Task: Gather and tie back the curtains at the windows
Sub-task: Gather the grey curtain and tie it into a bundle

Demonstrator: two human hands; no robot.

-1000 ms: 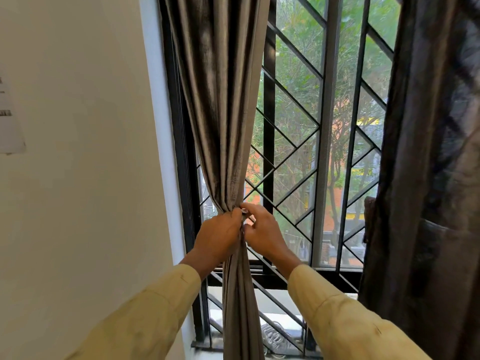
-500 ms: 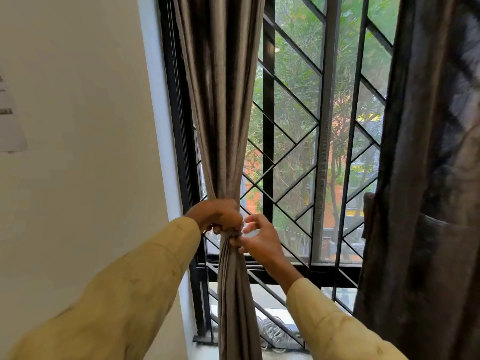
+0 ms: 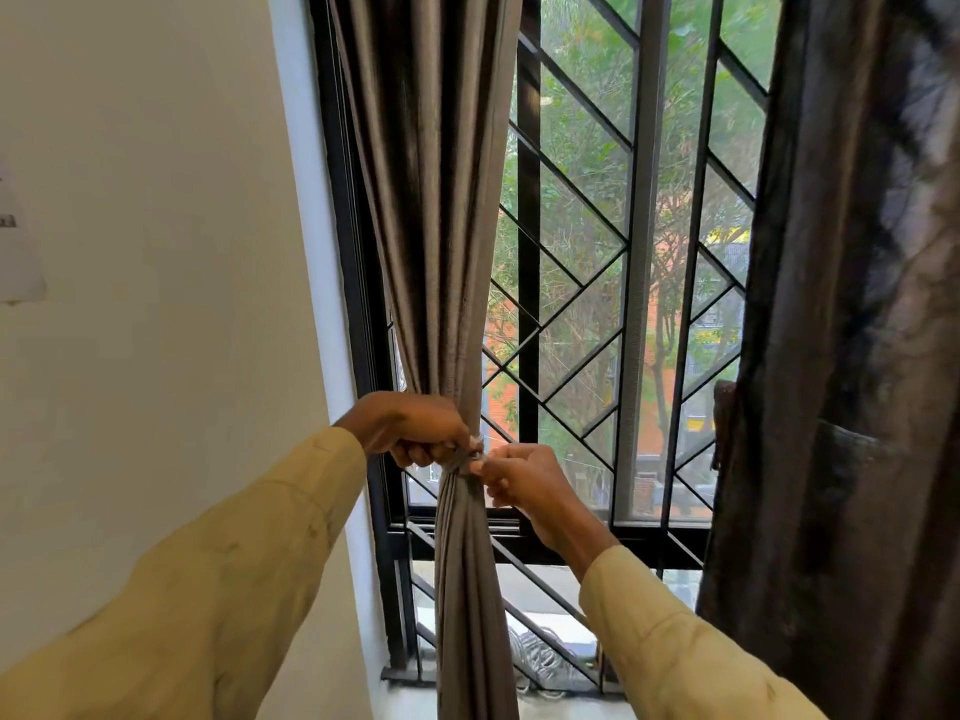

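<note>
Both of our hands are working at the waist of the left curtain (image 3: 447,283), where the cloth is being pinched into a narrow bundle in front of the window frame (image 3: 358,314). Our left hand (image 3: 415,428) is clenching around the gathered folds from the wall side, and our right hand (image 3: 524,478) is pinching a small pale end of the tie (image 3: 477,456), which is showing only as a sliver between the two hands, so we cannot tell how far it is knotted. To do this step well, we are judging that the left hand should be keeping the folds squeezed tight while the right is drawing the tie snug and level, so that the bundle is not slipping downward or fanning open above the cinch. Below the hands the curtain is hanging in a straight, slim column down past the sill (image 3: 519,532); above, it is spreading out toward the rail, which is out of view. Behind it the diamond-patterned grille (image 3: 571,283) is standing uncovered, with trees beyond. At the right edge the other curtain (image 3: 841,356) is hanging loose and, as far as we can see, is not yet tied. We are seeing no containers anywhere here.
</note>
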